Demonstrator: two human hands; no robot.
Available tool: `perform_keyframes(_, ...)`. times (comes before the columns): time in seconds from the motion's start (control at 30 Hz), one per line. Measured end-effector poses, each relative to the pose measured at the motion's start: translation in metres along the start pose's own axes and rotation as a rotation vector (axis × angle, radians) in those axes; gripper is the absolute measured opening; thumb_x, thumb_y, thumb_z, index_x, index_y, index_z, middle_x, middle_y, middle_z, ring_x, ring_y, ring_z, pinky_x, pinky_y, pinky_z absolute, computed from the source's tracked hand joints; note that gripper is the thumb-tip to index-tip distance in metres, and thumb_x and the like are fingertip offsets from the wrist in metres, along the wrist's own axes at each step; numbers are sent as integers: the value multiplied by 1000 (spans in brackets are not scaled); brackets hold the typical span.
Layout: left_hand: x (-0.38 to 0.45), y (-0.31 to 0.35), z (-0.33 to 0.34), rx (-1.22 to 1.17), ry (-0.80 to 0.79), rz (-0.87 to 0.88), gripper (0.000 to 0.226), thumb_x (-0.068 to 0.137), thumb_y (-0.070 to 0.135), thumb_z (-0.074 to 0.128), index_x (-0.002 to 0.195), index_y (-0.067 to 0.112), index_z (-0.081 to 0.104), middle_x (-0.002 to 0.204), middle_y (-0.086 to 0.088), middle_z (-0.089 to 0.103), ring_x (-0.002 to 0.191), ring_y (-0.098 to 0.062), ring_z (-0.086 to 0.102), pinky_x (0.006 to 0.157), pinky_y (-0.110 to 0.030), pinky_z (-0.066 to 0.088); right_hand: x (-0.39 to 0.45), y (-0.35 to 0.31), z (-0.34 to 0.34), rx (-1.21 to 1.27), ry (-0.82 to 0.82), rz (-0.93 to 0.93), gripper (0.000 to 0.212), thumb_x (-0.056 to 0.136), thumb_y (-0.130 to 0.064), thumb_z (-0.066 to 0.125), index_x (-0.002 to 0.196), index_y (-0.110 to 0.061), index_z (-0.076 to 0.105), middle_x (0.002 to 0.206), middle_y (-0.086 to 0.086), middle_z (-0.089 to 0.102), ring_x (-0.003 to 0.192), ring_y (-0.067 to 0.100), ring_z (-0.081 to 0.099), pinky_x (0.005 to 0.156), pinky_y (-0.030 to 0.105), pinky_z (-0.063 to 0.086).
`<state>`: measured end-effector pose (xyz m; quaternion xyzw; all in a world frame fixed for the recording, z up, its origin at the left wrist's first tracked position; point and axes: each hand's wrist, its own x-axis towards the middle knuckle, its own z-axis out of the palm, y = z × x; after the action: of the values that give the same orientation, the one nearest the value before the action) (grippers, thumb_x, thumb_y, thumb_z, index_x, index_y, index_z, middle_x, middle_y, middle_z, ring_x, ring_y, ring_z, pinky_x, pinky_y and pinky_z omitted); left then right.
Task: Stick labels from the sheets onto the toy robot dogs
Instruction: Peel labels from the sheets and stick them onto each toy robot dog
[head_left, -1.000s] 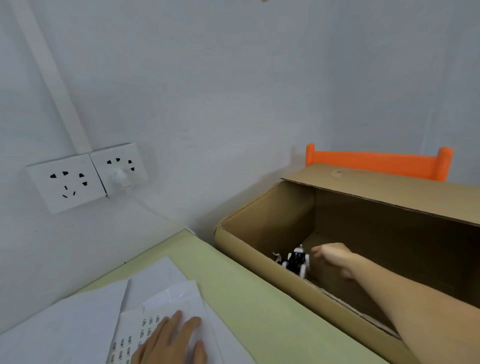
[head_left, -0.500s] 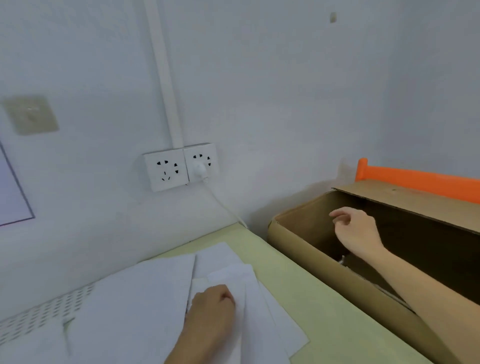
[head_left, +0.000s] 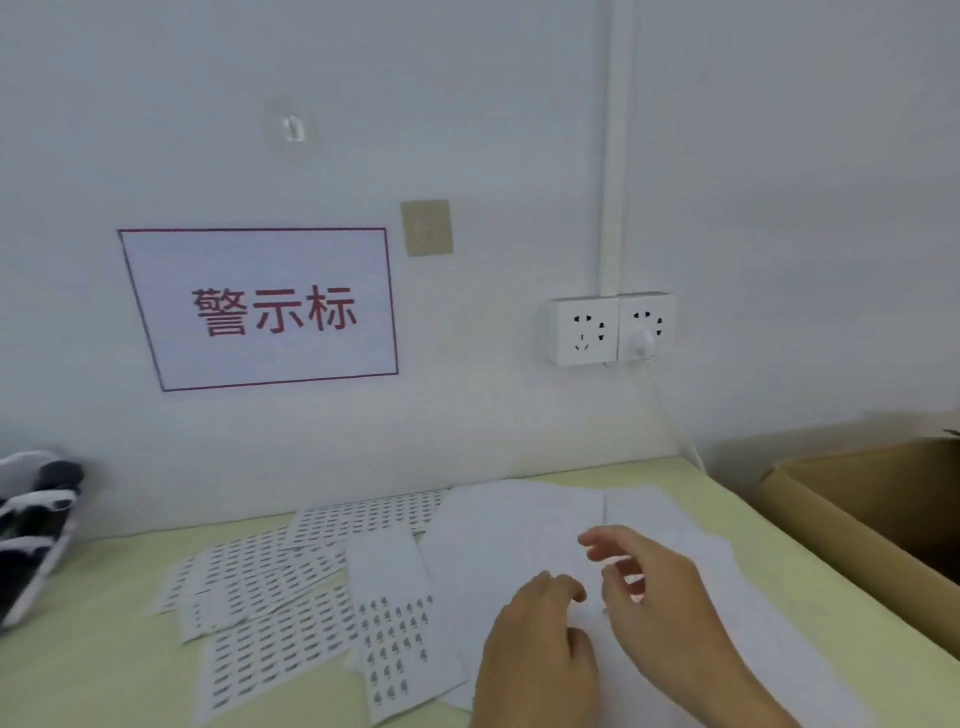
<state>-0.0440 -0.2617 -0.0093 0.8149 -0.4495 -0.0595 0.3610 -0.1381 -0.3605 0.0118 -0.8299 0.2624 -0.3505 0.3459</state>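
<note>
Over the white backing sheets (head_left: 524, 525) on the pale green surface (head_left: 104, 670), left hand (head_left: 540, 639) curled, fingertips on paper, right hand (head_left: 654, 597) loosely spread, holding nothing visible. Printed label sheets (head_left: 395, 639) lie just left; black-and-white toy robot dogs (head_left: 31, 530) far left. Best: pin sheet with left, lift one label's corner cleanly.

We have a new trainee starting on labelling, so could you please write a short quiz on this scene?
1. True or false: the cardboard box stands at the left end of the table.
2. Which of the two wall sockets has a plug in it? A: the left one. B: the right one. C: neither.
3. In a few words: what lies under the left hand and the right hand?

Key
1. False: the box is at the right end.
2. B.
3. Blank white sheets, to the right of the printed label sheets.
</note>
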Motion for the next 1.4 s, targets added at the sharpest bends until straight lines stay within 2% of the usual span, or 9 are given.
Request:
perform_keyframes(0.2,-37,-101,-101,361,53,-240,49,100,39,34,149,40,32,162,15,21,153,-11,7,122,-35,12,-15,-33,70,-98,-274,-104,39,99,-20,50,118,-54,49,121,-38,48,121,-9,47,104,12,34)
perform_keyframes(0.33,-67,-159,-157,448,134,-438,53,100,48,32,152,38,26,156,9,36,147,-17,26,116,-34,27,-19,-65,114,-127,-370,-190,35,101,-39,45,132,-54,41,133,-36,39,131,-9,34,115,18,26)
perform_keyframes(0.47,-87,-191,-185,244,229,-502,44,100,43,36,144,38,34,126,8,58,117,-17,55,92,-32,44,-32,-105,164,8,-315,-233,31,102,-33,40,121,-58,35,124,-36,44,122,-8,45,103,13,34)
perform_keyframes(0.63,-80,-194,-223,-333,565,-480,23,102,24,47,119,34,57,127,3,60,109,-19,64,101,-41,48,-50,-126,213,-81,-229,-277,35,99,-25,48,130,-41,52,136,-26,48,103,-7,59,87,13,45)
perform_keyframes(0.77,-62,-196,-263,-376,670,-451,24,98,19,49,114,34,58,118,5,62,96,-6,64,91,-30,52,-47,-118,217,-96,-197,-215,33,94,-13,57,117,-36,63,130,-16,60,97,-2,60,77,4,37)
perform_keyframes(0.83,-41,-199,-283,-273,690,-424,29,95,19,53,123,26,60,117,5,64,94,4,59,82,-17,46,-43,-116,217,-119,-203,-236,33,96,-15,54,116,-40,58,127,-18,57,98,-5,53,75,0,33)
perform_keyframes(1.2,62,-264,-318,682,320,-594,48,91,12,54,136,5,37,146,-21,26,112,-38,52,77,-38,47,-29,-106,221,-100,-349,-352,38,97,-15,53,131,-30,49,132,-12,52,103,-11,52,81,-6,30)
perform_keyframes(1.3,70,-281,-317,1168,341,-544,50,89,16,59,133,8,36,133,-20,39,109,-34,50,89,-36,45,-21,-100,227,-155,-298,-545,43,52,3,89,88,-16,74,80,-2,73,61,-1,67,56,4,45)
perform_keyframes(1.4,79,-290,-315,1399,357,-547,48,87,15,59,130,10,36,132,-20,41,118,-36,43,100,-38,38,-19,-94,237,-230,-168,-647,54,22,-2,96,68,-19,74,62,-4,69,49,-2,62,44,12,47)
